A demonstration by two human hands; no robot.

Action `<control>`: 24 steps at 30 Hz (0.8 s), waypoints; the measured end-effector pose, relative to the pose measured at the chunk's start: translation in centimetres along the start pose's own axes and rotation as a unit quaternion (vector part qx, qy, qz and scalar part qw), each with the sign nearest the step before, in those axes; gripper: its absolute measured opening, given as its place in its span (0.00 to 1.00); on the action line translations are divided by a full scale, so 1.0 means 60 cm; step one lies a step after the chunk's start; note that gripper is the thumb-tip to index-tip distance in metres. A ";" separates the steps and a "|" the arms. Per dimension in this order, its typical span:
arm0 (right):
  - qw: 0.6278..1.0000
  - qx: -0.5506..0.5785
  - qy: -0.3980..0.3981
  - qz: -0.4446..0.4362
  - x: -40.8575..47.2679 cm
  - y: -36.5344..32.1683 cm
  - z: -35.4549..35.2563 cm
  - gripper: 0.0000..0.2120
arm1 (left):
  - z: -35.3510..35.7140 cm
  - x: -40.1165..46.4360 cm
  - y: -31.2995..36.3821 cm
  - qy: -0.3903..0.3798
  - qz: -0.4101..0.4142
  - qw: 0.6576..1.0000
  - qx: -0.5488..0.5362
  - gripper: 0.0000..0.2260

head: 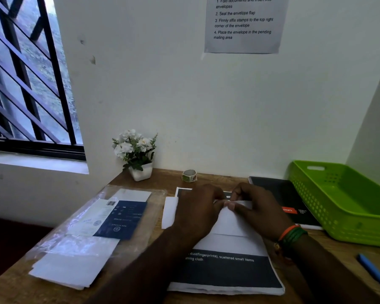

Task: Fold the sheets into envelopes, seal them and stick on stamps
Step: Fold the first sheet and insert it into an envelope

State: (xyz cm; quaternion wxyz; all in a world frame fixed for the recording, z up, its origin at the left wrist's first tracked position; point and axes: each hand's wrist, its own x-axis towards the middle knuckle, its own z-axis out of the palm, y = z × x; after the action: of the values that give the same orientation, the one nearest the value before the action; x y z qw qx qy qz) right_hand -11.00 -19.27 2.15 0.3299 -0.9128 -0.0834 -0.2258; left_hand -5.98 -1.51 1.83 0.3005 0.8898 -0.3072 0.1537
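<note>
A white folded sheet [230, 222] lies on a stack of printed sheets [226, 273] at the middle of the wooden desk. My left hand [198, 213] lies on its left part, fingers curled at the top fold. My right hand [255, 211] pinches the sheet's top edge beside the left fingertips. A pack of white envelopes in clear plastic [92, 233] lies to the left. A small roll of stamps [189, 175] stands at the back by the wall.
A green plastic basket [347, 207] sits at the right. A black notebook [287, 198] lies between it and the sheets. A potted white flower [137, 154] stands at the back left. A blue pen [375, 273] lies at the front right. An instruction sheet [244, 23] hangs on the wall.
</note>
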 end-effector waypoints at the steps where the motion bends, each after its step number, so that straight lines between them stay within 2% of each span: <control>1: 1.000 0.005 0.000 0.000 0.001 0.001 -0.002 0.05 | 0.000 0.001 -0.004 -0.007 -0.011 1.000 -0.025 0.07; 11: 0.998 0.045 -0.007 0.043 0.002 0.029 -0.035 0.04 | -0.047 0.018 -0.094 -0.114 -0.154 0.979 -0.065 0.09; 13: 0.997 0.055 -0.007 0.057 0.001 0.036 -0.039 0.04 | -0.059 0.014 -0.109 -0.109 -0.176 0.975 -0.075 0.09; 19: 0.992 0.092 0.019 0.087 0.002 0.044 -0.029 0.02 | -0.078 0.007 -0.116 -0.038 -0.198 0.957 -0.207 0.07; 24: 0.972 0.144 0.038 0.180 -0.001 0.062 -0.034 0.02 | -0.072 0.010 -0.120 -0.035 -0.211 0.958 -0.192 0.06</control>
State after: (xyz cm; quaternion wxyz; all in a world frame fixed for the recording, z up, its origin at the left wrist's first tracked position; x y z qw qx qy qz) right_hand -10.66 -23.44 1.43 0.4959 -0.8465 0.0631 -0.1831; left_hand -1.30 5.47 2.27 0.4801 0.8649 -0.1468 -0.0060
